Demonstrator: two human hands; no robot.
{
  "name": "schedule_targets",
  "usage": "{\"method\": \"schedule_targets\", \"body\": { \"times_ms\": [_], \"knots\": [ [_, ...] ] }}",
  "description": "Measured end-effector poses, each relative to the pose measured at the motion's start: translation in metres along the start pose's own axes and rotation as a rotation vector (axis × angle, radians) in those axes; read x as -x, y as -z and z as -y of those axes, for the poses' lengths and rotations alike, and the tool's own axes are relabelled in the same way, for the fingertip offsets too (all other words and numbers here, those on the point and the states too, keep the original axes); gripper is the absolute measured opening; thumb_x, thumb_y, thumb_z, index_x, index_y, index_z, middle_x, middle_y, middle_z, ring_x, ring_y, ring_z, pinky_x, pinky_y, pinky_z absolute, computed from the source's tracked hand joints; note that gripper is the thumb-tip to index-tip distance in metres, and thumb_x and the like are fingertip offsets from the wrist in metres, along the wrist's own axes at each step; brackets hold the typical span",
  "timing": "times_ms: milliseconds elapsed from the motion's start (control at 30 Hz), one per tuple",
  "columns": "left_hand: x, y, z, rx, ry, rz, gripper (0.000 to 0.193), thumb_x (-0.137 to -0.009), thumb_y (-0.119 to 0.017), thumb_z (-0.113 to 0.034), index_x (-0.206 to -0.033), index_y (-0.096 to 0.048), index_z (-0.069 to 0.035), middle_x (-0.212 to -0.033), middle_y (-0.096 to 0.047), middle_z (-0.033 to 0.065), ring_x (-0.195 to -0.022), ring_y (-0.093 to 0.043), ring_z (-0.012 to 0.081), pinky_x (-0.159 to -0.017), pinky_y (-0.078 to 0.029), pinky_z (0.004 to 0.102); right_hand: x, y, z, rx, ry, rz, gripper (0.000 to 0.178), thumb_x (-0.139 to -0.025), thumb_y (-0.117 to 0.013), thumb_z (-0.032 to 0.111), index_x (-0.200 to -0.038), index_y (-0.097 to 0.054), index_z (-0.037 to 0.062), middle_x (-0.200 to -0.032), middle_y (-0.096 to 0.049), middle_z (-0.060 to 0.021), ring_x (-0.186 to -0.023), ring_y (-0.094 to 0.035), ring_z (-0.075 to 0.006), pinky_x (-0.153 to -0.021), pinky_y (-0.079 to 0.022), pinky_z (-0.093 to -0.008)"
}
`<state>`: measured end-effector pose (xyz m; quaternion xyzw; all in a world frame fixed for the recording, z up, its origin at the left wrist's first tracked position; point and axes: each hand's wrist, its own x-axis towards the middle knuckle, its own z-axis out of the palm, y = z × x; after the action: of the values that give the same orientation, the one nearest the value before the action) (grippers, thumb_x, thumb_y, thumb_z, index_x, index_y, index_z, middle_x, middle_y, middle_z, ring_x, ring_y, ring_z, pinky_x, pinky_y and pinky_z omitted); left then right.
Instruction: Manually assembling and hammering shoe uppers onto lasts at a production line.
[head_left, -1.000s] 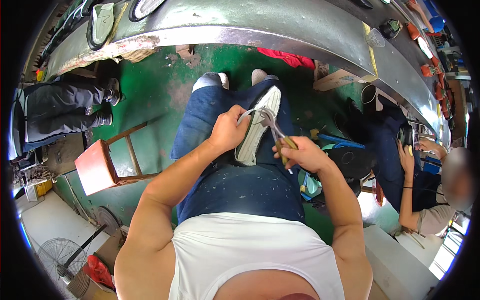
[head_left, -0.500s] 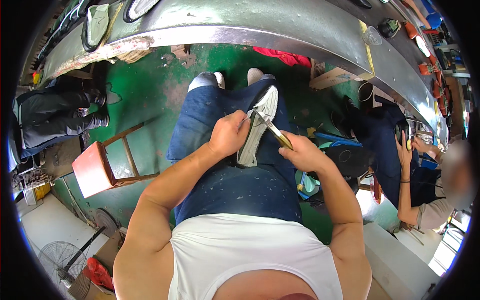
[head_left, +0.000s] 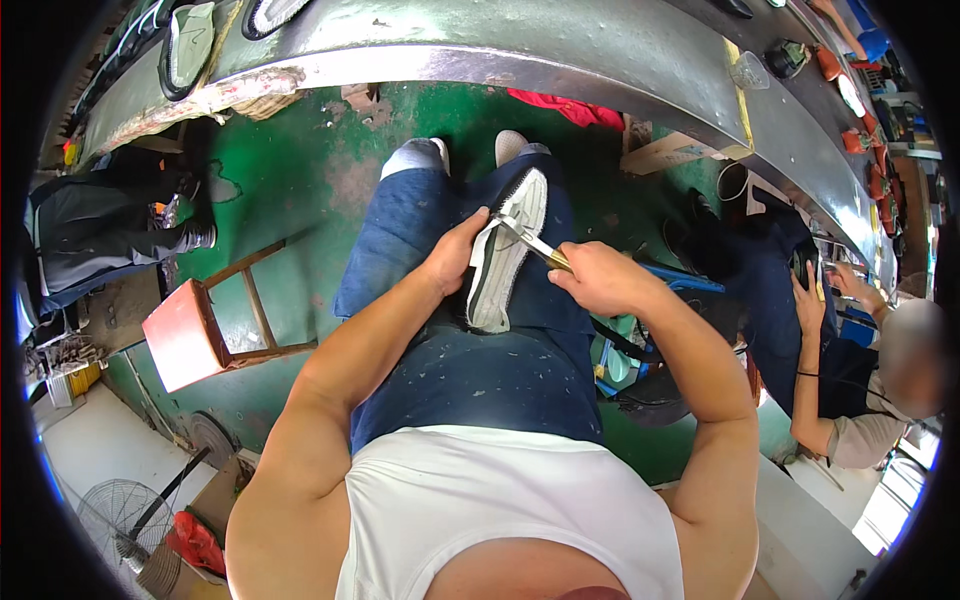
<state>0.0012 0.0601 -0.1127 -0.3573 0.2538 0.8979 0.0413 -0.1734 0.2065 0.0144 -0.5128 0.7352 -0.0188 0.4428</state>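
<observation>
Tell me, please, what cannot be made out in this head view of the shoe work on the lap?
- Tool: its handle is buried in the right hand; its tip on the shoe is too small to identify.
- Shoe: its upper faces the lap, hidden by the sole; the left hand covers one side.
- Right hand's grip: the fingers curl under, out of sight.
- Red stool: its far legs are hidden by the seat.

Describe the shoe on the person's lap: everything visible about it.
The shoe lies sole-up along the person's right thigh, toe pointing away. Its sole looks pale grey-white rubber with a darker ribbed rim. The left hand grips its side; a metal tool held in the right hand touches the sole near the toe.
</observation>
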Motion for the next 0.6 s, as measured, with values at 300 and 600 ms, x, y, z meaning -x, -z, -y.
{"method": "schedule_targets", "body": {
  "times_ms": [300, 600],
  "knots": [
    [-0.002, -0.001, -0.010, -0.173, -0.210, 0.091, 0.074, -0.097, -0.067, -0.040, -0.156, -0.034, -0.011, -0.142, -0.056, 0.0060, -0.128, -0.053, 0.0176, -0.109, -0.042, 0.0345, -0.022, -0.118, -0.016, -0.583, -0.029, -0.418, 0.022, -0.097, -0.061, 0.020, -0.107, -0.063, 0.0003, -0.077, -0.066, -0.0080, -0.065, -0.062, -0.0176, -0.063, -0.051, -0.0338],
    [-0.006, -0.016, 0.006, -0.626, -0.438, -0.187, 0.061, -0.102, -0.058, -0.020, -0.156, -0.033, -0.007, -0.145, -0.053, 0.0083, -0.129, -0.051, 0.0157, -0.109, -0.040, 0.0316, -0.015, -0.060, -0.029, -1.042, -0.107, 0.001, 0.029, -0.099, -0.060, 0.021, -0.119, -0.059, 0.0002, -0.090, -0.064, -0.0054, -0.074, -0.064, -0.0131, -0.056, -0.050, -0.0270]
  ]
}}
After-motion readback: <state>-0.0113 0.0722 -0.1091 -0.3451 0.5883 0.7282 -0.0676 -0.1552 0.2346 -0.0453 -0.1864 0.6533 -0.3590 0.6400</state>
